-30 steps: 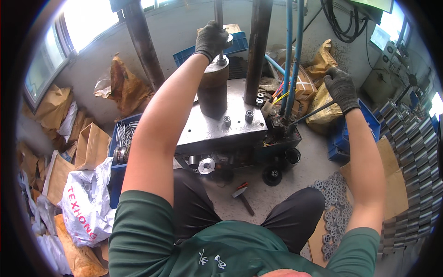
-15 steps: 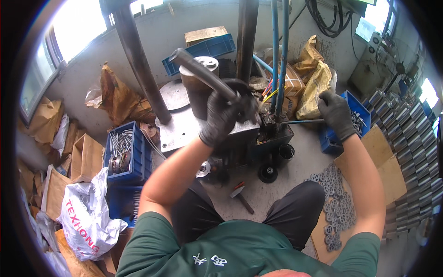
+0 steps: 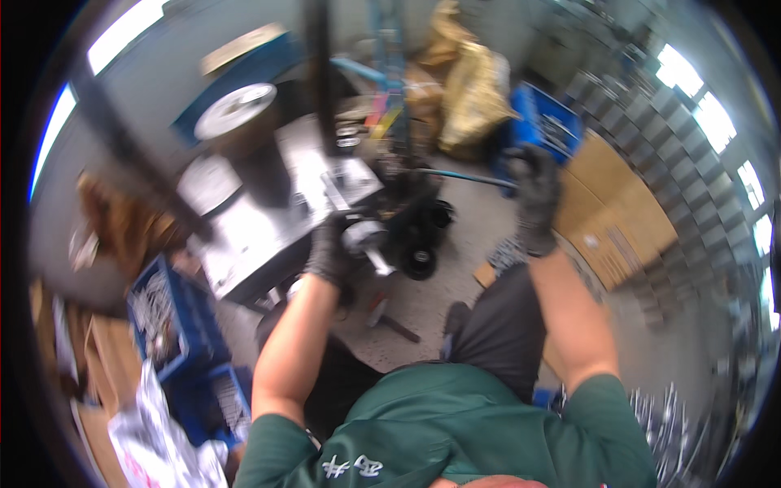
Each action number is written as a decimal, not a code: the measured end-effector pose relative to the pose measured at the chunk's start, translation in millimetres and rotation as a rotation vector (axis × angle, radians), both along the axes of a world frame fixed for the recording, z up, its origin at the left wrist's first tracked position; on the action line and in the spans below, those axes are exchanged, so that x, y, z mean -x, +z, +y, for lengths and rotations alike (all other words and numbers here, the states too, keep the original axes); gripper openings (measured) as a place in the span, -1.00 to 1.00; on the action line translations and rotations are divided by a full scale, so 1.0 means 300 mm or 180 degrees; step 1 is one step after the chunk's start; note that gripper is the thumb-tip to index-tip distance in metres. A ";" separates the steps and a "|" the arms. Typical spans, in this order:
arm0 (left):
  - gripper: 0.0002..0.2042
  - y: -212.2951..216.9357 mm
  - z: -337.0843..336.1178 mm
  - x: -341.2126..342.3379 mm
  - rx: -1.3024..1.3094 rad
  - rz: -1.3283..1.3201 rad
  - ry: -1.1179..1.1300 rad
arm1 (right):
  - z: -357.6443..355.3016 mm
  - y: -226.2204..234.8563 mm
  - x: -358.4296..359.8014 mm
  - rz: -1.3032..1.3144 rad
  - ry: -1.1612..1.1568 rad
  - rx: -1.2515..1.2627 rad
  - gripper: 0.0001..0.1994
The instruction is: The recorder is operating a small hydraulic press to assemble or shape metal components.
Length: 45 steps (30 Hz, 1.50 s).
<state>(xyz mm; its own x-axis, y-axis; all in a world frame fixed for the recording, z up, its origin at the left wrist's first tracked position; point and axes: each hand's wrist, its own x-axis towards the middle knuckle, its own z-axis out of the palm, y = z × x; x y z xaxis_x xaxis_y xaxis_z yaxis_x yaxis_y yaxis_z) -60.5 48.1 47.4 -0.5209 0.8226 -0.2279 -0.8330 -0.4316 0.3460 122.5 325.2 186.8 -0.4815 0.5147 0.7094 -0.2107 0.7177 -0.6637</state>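
Note:
My left hand, in a dark glove, is closed at a silvery metal shaft with a thick round collar on it. The shaft slants over the front edge of the press's metal table; blur hides how the fingers wrap it. My gloved right hand is raised beside the outer end of a thin lever rod. That rod runs out from the dark pump block by the blue pipes. Motion smears the right fingers, so their grip is unclear. A heavy metal cylinder stands farther back on the table.
Dark round parts and a hammer lie on the floor before me. Blue crates with metal parts stand left, another blue crate right. Flattened cardboard and stacked metal cylinders fill the right. A dark column rises from the table.
The view has swung right. My left hand has come down from the raised dark tube and now grips a collared shaft nearer the table's front. My right hand remains near the lever's end.

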 end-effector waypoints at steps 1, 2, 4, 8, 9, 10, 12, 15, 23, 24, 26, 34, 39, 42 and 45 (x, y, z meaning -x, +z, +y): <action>-0.71 -0.028 0.002 0.018 0.0001 -0.0013 0.0010 | -0.009 -0.062 0.008 0.0235 -0.0397 -0.0060 -0.82; -0.73 -0.050 0.004 0.039 0.0196 0.0105 0.0225 | -0.007 -0.110 -0.003 0.0269 -0.0321 0.0015 -0.82; -0.45 -0.080 0.009 0.098 0.0750 0.0509 0.0162 | -0.056 -0.246 -0.013 0.0047 -0.0016 0.0261 -0.74; -0.43 -0.099 0.006 0.150 0.1173 0.0759 0.0119 | -0.208 -0.509 0.013 -0.0501 0.0991 0.2597 -0.54; -0.36 -0.100 -0.018 0.129 0.1167 0.0627 -0.0081 | -0.236 -0.552 0.017 -0.1187 0.0877 0.2923 -0.52; -0.40 -0.088 -0.021 0.117 0.0917 0.0515 -0.0445 | -0.259 -0.581 0.019 -0.1295 0.0891 0.2429 -0.51; -0.38 -0.071 -0.018 0.054 0.1017 0.0643 -0.0538 | -0.307 -0.593 0.039 -0.1521 0.0819 0.1725 -0.51; -0.43 -0.054 -0.002 -0.091 0.0865 0.0588 -0.0831 | -0.368 -0.542 0.011 -0.2125 0.1652 0.3127 -0.59; -0.49 -0.056 0.035 -0.331 0.1568 0.1104 -0.0616 | -0.463 -0.504 -0.046 -0.1868 0.2061 0.4663 -0.57; -0.49 -0.063 0.041 -0.334 0.1595 0.2390 -0.0330 | -0.453 -0.512 -0.045 -0.1871 0.2001 0.4306 -0.58; -0.49 -0.075 0.056 -0.326 0.1529 0.3685 -0.0024 | -0.428 -0.520 -0.066 -0.1852 0.1909 0.3931 -0.60; -0.60 -0.086 0.084 -0.252 0.1489 0.4184 -0.0568 | -0.246 -0.352 -0.351 -0.1217 0.1510 0.3063 -0.59; -0.71 -0.054 0.096 -0.299 0.1289 0.3881 -0.0593 | -0.098 -0.082 -0.712 -0.0738 0.0914 0.2768 -0.54; -0.72 -0.018 0.099 -0.321 0.1413 0.4210 -0.0616 | 0.026 0.171 -0.956 -0.1057 0.0703 0.2107 -0.51; -0.72 0.005 0.100 -0.339 0.1234 0.4020 -0.0849 | 0.074 0.418 -1.248 -0.1830 -0.0605 0.1715 -0.66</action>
<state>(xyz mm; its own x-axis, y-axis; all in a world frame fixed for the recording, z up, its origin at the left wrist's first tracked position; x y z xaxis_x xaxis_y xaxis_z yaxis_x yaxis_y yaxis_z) 41.1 78.2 49.0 -0.3811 0.9234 0.0461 0.1009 -0.0080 0.9949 496.7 347.2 312.2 -0.5654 0.8248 0.0090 0.3619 0.2578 -0.8959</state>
